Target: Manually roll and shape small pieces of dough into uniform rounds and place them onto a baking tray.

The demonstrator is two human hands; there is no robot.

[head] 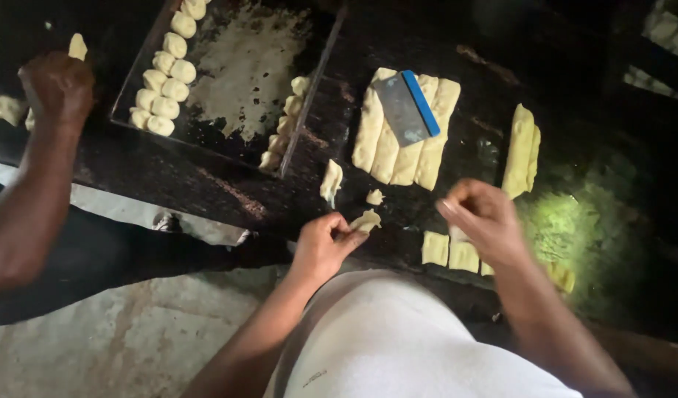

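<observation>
My left hand (323,243) reaches forward from a bent elbow, thumb and fingers pinching a small flat piece of dough (366,220) at the near edge of the dark table (206,180). My right hand (485,220) hovers just beside it, wrist cocked, fingers curled loosely together above the cut dough squares (449,250); it is blurred, so I cannot tell whether it holds anything. Ahead lies a slab of dough strips (405,140) with a blue-edged scraper (405,107) resting on top. Farther left, a dark baking tray (243,74) carries rows of dough balls (166,81). Another person's fist (57,87) rests on the table's far left.
</observation>
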